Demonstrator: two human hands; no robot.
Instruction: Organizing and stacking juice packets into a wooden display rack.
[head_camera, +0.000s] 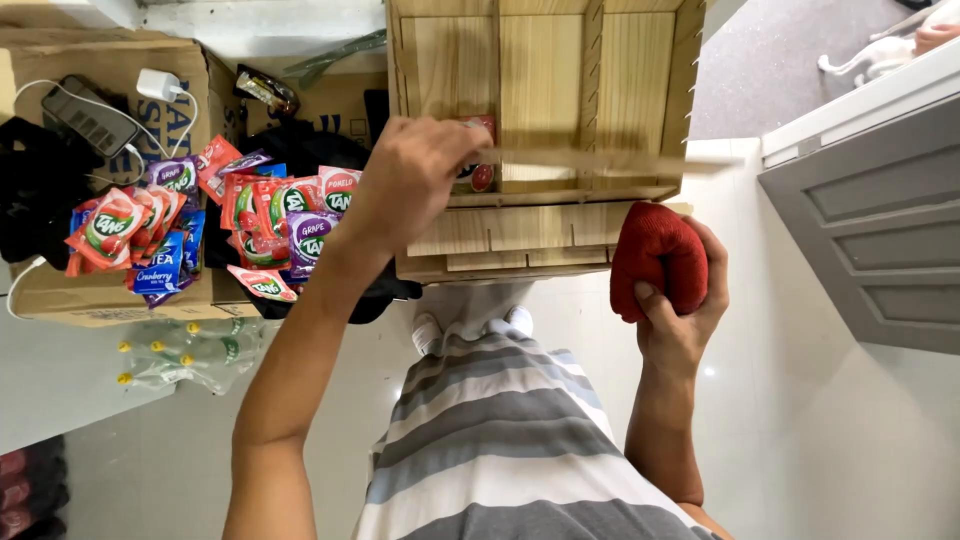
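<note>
1. A person's left hand (415, 180) reaches into a wooden rack (545, 100), fingers pinched on a small red sachet (482, 160) at the fingertips, pressed against a shelf slot.
2. The right hand (680, 300) is clamped around a red pouch (657, 260), held just below the rack's lower right corner.
3. Loose drink-mix sachets (200, 225) lie heaped on a cardboard box (110, 290), well to the left of the reaching hand.
4. Doing this well likely means keeping the sachet flat and upright as it slides behind the thin rail (590, 160), easing off the pinch only once it sits square.
5. Steadying the rack with the pouch-holding hand would probably help.
</note>
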